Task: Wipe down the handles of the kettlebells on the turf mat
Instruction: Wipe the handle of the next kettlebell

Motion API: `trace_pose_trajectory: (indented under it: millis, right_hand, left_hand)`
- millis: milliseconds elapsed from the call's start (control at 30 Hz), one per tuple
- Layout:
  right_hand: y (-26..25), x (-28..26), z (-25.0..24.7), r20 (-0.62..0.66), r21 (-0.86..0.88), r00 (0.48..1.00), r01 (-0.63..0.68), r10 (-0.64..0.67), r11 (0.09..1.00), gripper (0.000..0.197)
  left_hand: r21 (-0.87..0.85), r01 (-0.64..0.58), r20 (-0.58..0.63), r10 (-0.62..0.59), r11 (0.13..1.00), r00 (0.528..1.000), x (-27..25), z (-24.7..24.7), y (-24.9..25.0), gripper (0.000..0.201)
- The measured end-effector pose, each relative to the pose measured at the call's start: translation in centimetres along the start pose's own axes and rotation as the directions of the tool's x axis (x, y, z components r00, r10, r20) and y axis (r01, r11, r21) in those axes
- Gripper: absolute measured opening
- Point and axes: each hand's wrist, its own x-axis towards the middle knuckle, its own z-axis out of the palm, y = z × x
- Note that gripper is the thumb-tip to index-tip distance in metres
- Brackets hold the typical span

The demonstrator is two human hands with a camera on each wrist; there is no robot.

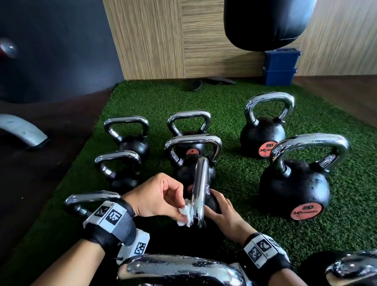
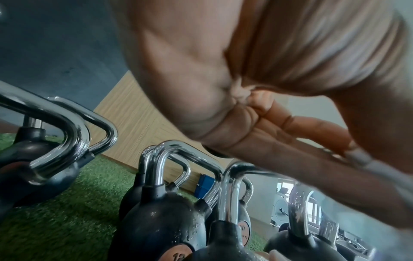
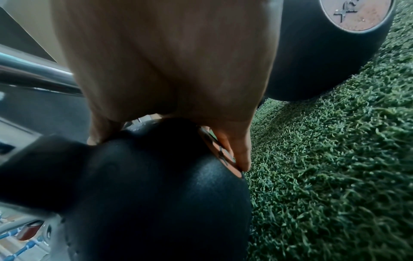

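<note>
Several black kettlebells with chrome handles stand on the green turf mat (image 1: pixel 230 107). One small kettlebell is tipped toward me, its chrome handle (image 1: pixel 200 187) seen edge-on. My left hand (image 1: pixel 162 197) pinches a small white tissue (image 1: pixel 185 213) against the lower part of that handle. My right hand (image 1: pixel 220 210) cups the black body (image 3: pixel 156 185) of the same kettlebell, fingers curled round it beside its orange label (image 3: pixel 220 153). In the left wrist view my palm (image 2: pixel 223 79) fills the top, with other chrome handles (image 2: pixel 163 159) below it.
Two large kettlebells marked 20 (image 1: pixel 294 186) (image 1: pixel 263 134) stand to the right. More wet chrome handles (image 1: pixel 180 273) crowd the near edge. A black punching bag (image 1: pixel 269 10) hangs at the back above blue boxes (image 1: pixel 281 66). A grey bench leg (image 1: pixel 13 128) lies left.
</note>
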Motion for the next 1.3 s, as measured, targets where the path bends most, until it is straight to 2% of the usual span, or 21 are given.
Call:
trace_pose_trajectory:
  millis: [100, 233, 467, 633, 700, 767, 800, 867, 933, 1000, 1067, 1233, 1300]
  right_hand:
    - [0.0, 0.1, 0.1, -0.008, 0.003, 1.0, 0.003, -0.003, 1.0, 0.121]
    - [0.1, 0.0, 0.2, -0.018, 0.02, 1.0, 0.01, -0.01, 1.0, 0.111]
    - [0.3, 0.2, 0.3, -0.04, -0.014, 0.999, 0.004, -0.004, 1.0, 0.125]
    - [-0.6, -0.1, -0.2, 0.012, -0.075, 0.999, -0.031, 0.032, 0.997, 0.111]
    - [-2.1, -0.5, -1.6, 0.034, -0.235, 0.998, -0.044, 0.054, 0.971, 0.096]
    - [-4.2, -0.7, -3.0, -0.049, -0.333, 0.998, 0.025, -0.044, 0.942, 0.072]
    - [-5.7, -1.0, -3.6, -0.127, -0.282, 0.985, 0.081, -0.121, 0.956, 0.06]
    - [-8.7, -1.4, -4.6, -0.287, -0.075, 0.917, 0.267, -0.277, 0.961, 0.039]
    - [-11.6, -2.1, -5.5, -0.322, 0.042, 0.858, 0.436, -0.401, 0.899, 0.027]
    - [-14.0, -3.0, -6.2, -0.219, 0.054, 0.853, 0.495, -0.473, 0.867, 0.027]
    - [-15.2, -3.5, -6.3, -0.155, 0.054, 0.861, 0.497, -0.485, 0.866, 0.035]
    - [-15.3, -2.7, -5.0, -0.201, 0.123, 0.848, 0.518, -0.49, 0.846, 0.038]
    - [-14.8, -2.2, -4.9, -0.233, 0.071, 0.831, 0.533, -0.506, 0.843, 0.034]
  left_hand:
    - [0.027, -0.003, -0.062, 0.005, 1.0, 0.998, -0.7, 0.4, -0.5, 0.028]
    - [0.17, 0.06, -0.016, -0.058, 0.984, 0.998, -1.3, 2.0, -1.6, 0.025]
    - [0.175, 0.076, -0.229, -0.034, 0.982, 0.973, -1.8, 3.5, -3.9, 0.023]
    - [0.193, 0.055, -0.207, -0.014, 0.98, 0.978, -1.6, 3.1, -4.2, 0.022]
    - [0.174, 0.049, -0.202, -0.013, 0.984, 0.979, -1.4, 2.0, -3.8, 0.019]
    - [0.128, 0.04, -0.254, -0.006, 0.991, 0.967, -1.3, 0.7, -3.2, 0.02]
    - [0.105, 0.032, -0.286, -0.001, 0.994, 0.958, -1.3, 0.1, -2.7, 0.018]
    - [0.01, -0.006, -0.333, 0.009, 1.0, 0.943, -1.1, -1.1, -1.5, 0.01]
    - [-0.106, -0.044, -0.367, 0.002, 0.993, 0.93, -0.7, -2.0, -0.3, 0.009]
    - [-0.178, -0.085, -0.4, 0.007, 0.98, 0.916, -0.3, -2.5, 0.7, 0.008]
    - [-0.246, -0.126, -0.426, 0.009, 0.961, 0.905, -0.1, -2.6, 1.5, 0.01]
    - [-0.28, -0.154, -0.443, 0.015, 0.947, 0.896, 0.3, -2.1, 2.6, 0.015]
    - [-0.281, -0.152, -0.431, 0.017, 0.947, 0.902, 0.4, -1.9, 2.7, 0.014]
